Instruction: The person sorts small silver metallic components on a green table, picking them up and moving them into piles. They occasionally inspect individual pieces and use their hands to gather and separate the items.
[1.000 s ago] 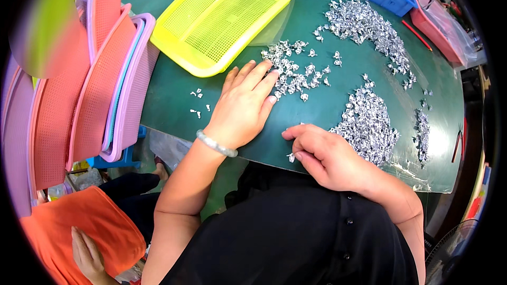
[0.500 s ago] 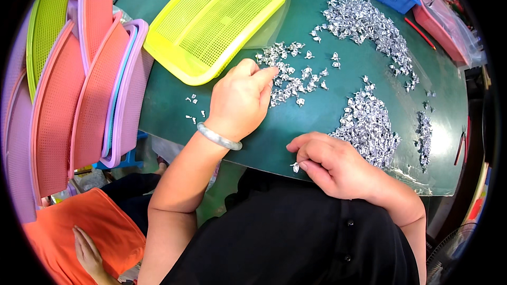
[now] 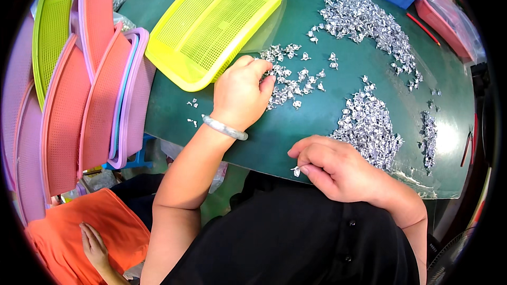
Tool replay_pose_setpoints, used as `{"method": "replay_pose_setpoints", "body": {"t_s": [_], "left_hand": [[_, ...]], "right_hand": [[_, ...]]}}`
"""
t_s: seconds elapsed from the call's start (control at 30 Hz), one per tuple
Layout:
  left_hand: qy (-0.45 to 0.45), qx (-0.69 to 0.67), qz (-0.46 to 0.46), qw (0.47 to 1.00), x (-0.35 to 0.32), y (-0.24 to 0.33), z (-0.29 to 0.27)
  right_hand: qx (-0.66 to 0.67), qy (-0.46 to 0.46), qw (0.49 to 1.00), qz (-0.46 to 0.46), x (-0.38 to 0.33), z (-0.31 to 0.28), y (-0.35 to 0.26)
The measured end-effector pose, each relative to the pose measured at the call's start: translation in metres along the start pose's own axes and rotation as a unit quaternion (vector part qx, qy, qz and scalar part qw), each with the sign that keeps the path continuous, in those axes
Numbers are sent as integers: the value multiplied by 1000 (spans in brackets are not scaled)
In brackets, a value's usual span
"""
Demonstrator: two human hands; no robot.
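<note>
We see our left hand (image 3: 237, 95) at the left side of a loose pile (image 3: 285, 93) of shiny silver metal parts on the green tabletop (image 3: 322, 108). Its fingers are curled, with the thumb and pointing finger a bit apart, but we cannot tell if they hold a part. Our right hand (image 3: 335, 171) is bent near the front edge, with 1 silver metal part (image 3: 296, 171) at the tip of its thumb. We cannot tell if those fingers are clamped on it or only touch it.

We worry most about that 1 part. It is so near the edge that a little bump from the thumb could knock it down to the floor (image 3: 235, 178). The right hand is also just beside a big heap (image 3: 368, 126), so a sideways swing could shove its parts around. If our left hand sweeps too far right, the loose pile could mix with the heap. If its knuckles hit the yellow mesh basket (image 3: 182, 82), we think the basket could slide. The bent parts may also hook onto each other.
</note>
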State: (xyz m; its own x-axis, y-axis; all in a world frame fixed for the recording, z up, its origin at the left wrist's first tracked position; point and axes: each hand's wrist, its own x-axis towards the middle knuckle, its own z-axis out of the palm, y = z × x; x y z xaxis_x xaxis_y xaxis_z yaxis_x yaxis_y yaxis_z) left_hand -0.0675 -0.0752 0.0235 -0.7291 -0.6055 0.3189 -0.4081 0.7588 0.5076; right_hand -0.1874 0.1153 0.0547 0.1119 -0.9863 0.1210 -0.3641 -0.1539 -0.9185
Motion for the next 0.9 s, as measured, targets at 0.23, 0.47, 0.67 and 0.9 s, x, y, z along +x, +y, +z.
{"method": "replay_pose_setpoints", "body": {"t_s": [0.23,0.47,0.67,0.9], "left_hand": [[-6,-18,-28,999,2,-6,-3],[3,-7,-64,998,1,-3,-3],[16,11,-69,997,4,-2,1],[23,23,-99,995,7,-2,8]], "right_hand": [[-3,11,1000,-19,-2,-2,4],[-1,15,1000,-22,-2,-1,5],[3,14,1000,-20,-2,-1,4],[6,19,1000,-22,-3,-1,6]]}}
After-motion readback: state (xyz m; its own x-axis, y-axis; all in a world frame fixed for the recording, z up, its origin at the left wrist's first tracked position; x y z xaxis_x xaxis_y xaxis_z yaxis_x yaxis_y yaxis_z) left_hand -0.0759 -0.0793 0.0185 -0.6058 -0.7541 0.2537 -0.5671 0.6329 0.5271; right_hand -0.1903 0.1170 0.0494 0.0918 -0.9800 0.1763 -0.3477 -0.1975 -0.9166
